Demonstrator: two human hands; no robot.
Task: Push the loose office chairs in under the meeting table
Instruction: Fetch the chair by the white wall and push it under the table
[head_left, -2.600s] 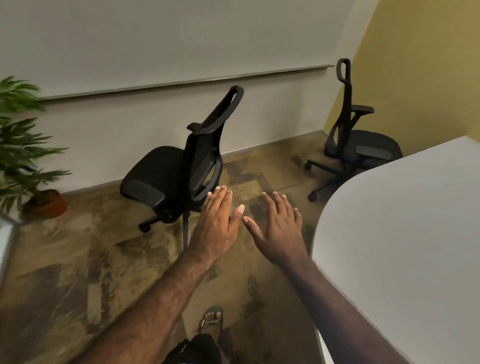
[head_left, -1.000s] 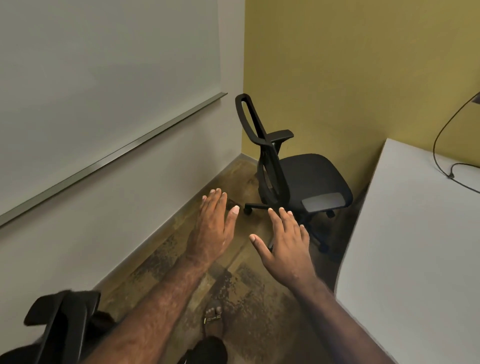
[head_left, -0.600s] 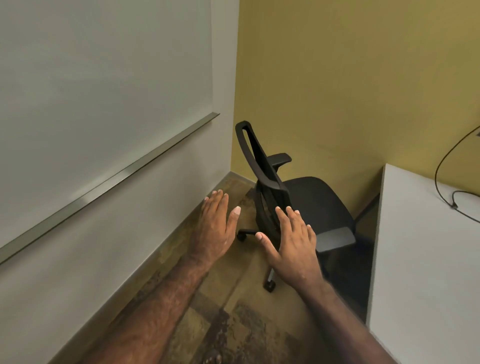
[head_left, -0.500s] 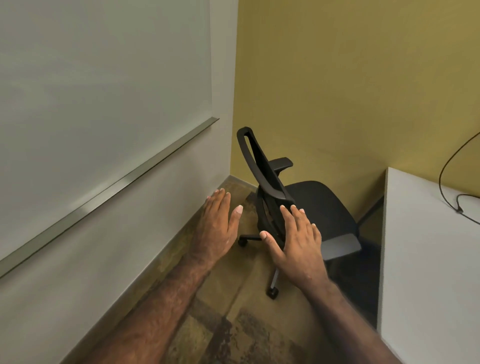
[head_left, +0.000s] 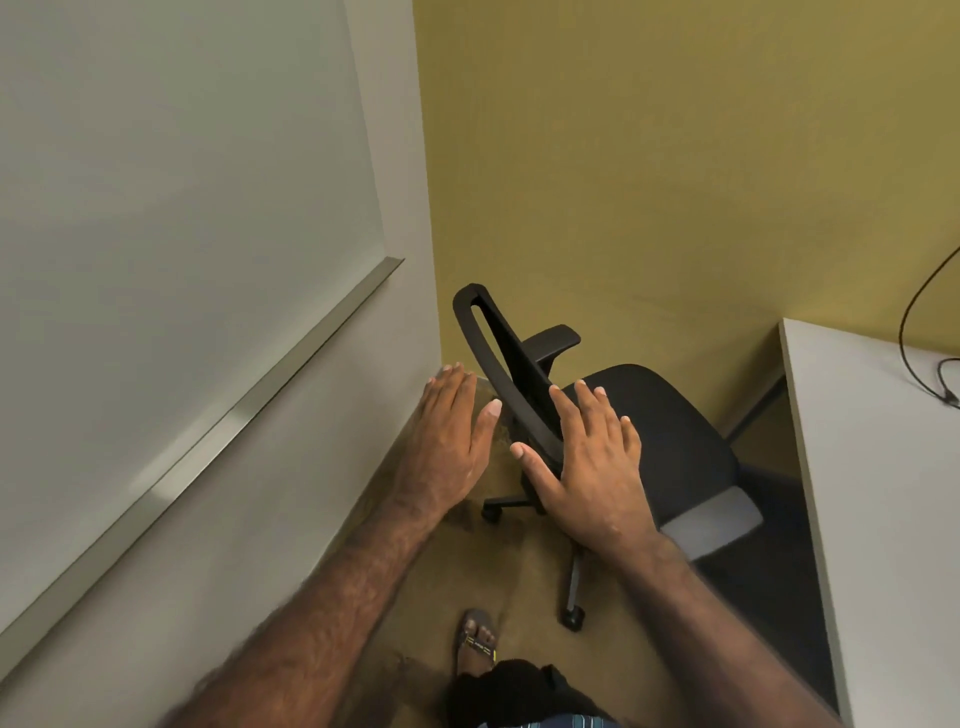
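- In the middle of my view, both hands reach forward, flat, palms down, fingers straight and slightly spread, gripping nothing.
- My right hand (head_left: 587, 467) lies over the lower part of the chair's backrest (head_left: 506, 374); from this angle I cannot tell whether the palm is pressing on the frame or hovering just above it.
- My left hand (head_left: 449, 441) is just beside the backrest on its left, over the floor near the wall, apart from the chair.
- The black office chair (head_left: 639, 431) stands in the room's corner, its back towards me and its seat pointing at the bench; the backrest leans away to the upper left, one armrest (head_left: 550, 340) shows behind it.
- The seat's front edge is near the white bench (head_left: 878, 493) on the right, still outside it.
- The wheeled base (head_left: 571, 587) rests on brownish carpet (head_left: 524, 571).
- A black cable (head_left: 919, 322) hangs from the yellow wall (head_left: 649, 156) onto the bench's far end.
- A whiteboard (head_left: 171, 208) with a metal ledge fills the left wall.
- A sandalled foot (head_left: 475, 642) shows at the bottom.
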